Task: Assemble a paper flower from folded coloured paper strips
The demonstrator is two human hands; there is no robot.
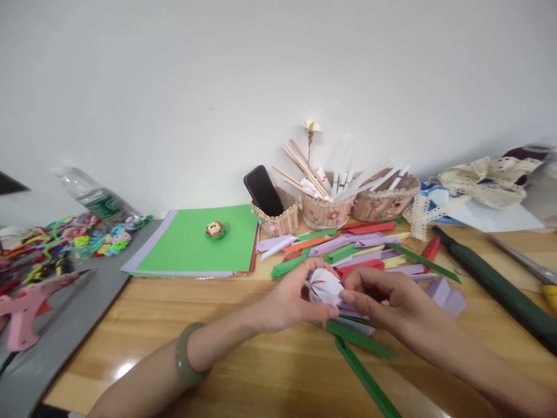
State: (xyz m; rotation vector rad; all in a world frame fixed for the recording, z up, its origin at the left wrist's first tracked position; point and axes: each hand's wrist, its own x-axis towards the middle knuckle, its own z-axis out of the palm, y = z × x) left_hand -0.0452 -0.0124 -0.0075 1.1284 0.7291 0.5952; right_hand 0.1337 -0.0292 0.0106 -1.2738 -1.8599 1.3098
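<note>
The left grip (292, 297) is cradling the white folded-paper piece (325, 287); the right grip (383, 295) is apparently pinching its right edge. The piece is sitting above the table (152, 307), over loose folded strips (359, 338). Risk: uneven finger pressure could be crushing its segments; slackening support could be letting it drop among the strips.

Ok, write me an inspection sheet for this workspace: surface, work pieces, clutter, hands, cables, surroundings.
Surface: wooden table, grey mat at left.
Work pieces: white paper piece with red streaks, in hand; folded paper strips scattered around.
Clutter: pink glue gun on the mat; phone standing in a small basket.
Hands: left hand holds the piece; right hand touches its edge.
Cables: dark cord by the glue gun.
Surroundings: white wall behind.
</note>
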